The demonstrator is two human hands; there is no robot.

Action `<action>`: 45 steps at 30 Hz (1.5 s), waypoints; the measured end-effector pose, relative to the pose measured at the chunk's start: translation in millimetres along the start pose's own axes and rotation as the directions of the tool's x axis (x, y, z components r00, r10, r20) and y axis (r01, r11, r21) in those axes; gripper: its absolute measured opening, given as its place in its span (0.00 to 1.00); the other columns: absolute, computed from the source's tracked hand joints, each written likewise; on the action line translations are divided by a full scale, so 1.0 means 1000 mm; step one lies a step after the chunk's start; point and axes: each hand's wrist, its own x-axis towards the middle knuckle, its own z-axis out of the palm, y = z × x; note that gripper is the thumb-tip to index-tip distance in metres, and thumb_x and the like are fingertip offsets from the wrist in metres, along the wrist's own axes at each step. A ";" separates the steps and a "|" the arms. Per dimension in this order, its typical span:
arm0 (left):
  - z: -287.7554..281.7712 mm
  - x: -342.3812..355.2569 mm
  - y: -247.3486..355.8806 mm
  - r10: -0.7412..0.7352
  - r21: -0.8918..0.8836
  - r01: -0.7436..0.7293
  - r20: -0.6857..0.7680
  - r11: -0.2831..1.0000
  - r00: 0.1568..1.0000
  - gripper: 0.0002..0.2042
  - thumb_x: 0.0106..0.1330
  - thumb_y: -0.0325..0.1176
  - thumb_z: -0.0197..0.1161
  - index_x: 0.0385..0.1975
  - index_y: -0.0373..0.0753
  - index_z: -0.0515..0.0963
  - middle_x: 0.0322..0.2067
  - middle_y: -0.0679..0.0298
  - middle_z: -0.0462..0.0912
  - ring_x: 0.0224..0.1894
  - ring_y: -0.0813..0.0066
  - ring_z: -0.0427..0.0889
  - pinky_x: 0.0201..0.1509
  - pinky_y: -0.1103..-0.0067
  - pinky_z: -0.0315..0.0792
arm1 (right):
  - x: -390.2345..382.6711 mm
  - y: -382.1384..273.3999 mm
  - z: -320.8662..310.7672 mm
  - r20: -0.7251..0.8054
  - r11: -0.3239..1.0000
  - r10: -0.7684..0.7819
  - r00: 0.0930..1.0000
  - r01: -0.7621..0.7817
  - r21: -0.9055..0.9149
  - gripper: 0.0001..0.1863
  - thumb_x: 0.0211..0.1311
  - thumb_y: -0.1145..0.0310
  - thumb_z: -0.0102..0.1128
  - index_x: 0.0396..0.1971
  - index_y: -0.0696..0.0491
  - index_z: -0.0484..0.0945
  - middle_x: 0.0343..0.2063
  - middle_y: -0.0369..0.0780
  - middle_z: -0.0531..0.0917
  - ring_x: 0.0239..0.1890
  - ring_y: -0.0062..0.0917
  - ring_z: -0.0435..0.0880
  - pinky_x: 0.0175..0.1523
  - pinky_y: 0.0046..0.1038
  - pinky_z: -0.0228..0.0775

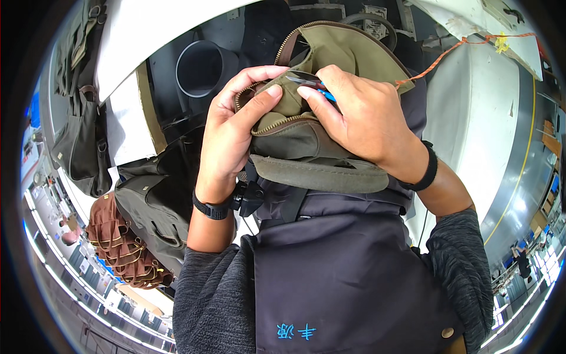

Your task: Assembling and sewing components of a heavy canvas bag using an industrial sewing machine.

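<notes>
The olive bag (306, 138) sat high against the person's chest, zipper gaping. The left hand (233, 127) pinched its zipper edge, wrist bent upward; the right hand (359, 118) gripped small snips (309, 81) over the opening.

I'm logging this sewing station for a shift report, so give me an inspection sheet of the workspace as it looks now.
Surface: white table, mostly bare.
Job's things: olive canvas bag with brass zipper, held up at chest; small snips with blue handle at the zipper edge.
Clutter: stacked olive bags and brown bags at the left; grey tube.
Grippers: left hand pinches the bag's zipper edge; right hand holds the snips.
Cables: orange cord across the table.
Surroundings: hanging bags at the left; factory floor beyond.
</notes>
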 end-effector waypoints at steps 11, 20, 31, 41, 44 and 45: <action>0.002 -0.002 -0.002 0.014 0.024 -0.013 -0.044 1.000 0.999 0.13 0.71 0.26 0.65 0.54 0.36 0.82 0.47 0.65 0.86 0.47 0.81 0.82 0.55 0.82 0.75 | 0.000 0.000 0.003 -0.009 1.000 0.008 1.000 -0.008 -0.006 0.13 0.68 0.62 0.64 0.30 0.52 0.73 0.19 0.38 0.81 0.20 0.32 0.84 0.22 0.33 0.73; 0.005 -0.005 -0.005 0.063 0.041 -0.059 -0.090 0.997 0.994 0.13 0.71 0.25 0.65 0.54 0.36 0.82 0.45 0.65 0.86 0.46 0.82 0.83 0.53 0.84 0.76 | -0.001 0.000 0.004 -0.004 0.996 -0.011 1.000 0.011 -0.093 0.12 0.68 0.62 0.64 0.31 0.52 0.73 0.19 0.38 0.81 0.21 0.31 0.84 0.23 0.32 0.74; 0.006 -0.007 -0.006 0.063 0.024 -0.061 -0.087 0.998 0.994 0.13 0.71 0.25 0.65 0.54 0.35 0.82 0.45 0.65 0.86 0.46 0.82 0.83 0.53 0.83 0.76 | -0.003 0.001 0.006 -0.030 0.999 -0.033 0.999 0.033 -0.013 0.13 0.68 0.62 0.65 0.29 0.51 0.72 0.19 0.38 0.81 0.21 0.31 0.84 0.23 0.32 0.73; 0.007 -0.007 -0.007 0.066 0.034 -0.063 -0.101 0.997 0.993 0.13 0.71 0.25 0.65 0.53 0.36 0.82 0.46 0.65 0.86 0.46 0.82 0.83 0.54 0.83 0.76 | -0.002 0.000 0.006 -0.026 0.999 -0.018 0.999 0.017 -0.028 0.12 0.68 0.61 0.65 0.30 0.51 0.73 0.19 0.38 0.81 0.21 0.31 0.84 0.23 0.32 0.74; 0.007 -0.007 -0.007 0.055 0.031 -0.051 -0.107 0.998 0.993 0.13 0.71 0.26 0.65 0.53 0.36 0.82 0.47 0.64 0.86 0.47 0.81 0.83 0.54 0.83 0.76 | -0.003 0.001 0.007 -0.020 1.000 -0.027 0.999 0.027 -0.016 0.12 0.67 0.61 0.65 0.30 0.51 0.73 0.19 0.38 0.81 0.21 0.31 0.84 0.23 0.32 0.74; 0.007 -0.007 -0.007 0.053 0.033 -0.050 -0.110 0.998 0.993 0.13 0.71 0.26 0.66 0.53 0.36 0.82 0.47 0.64 0.86 0.47 0.81 0.83 0.54 0.83 0.76 | -0.003 0.001 0.008 -0.029 1.000 -0.024 0.999 0.024 -0.019 0.12 0.67 0.61 0.65 0.30 0.51 0.73 0.19 0.38 0.81 0.21 0.31 0.84 0.23 0.32 0.74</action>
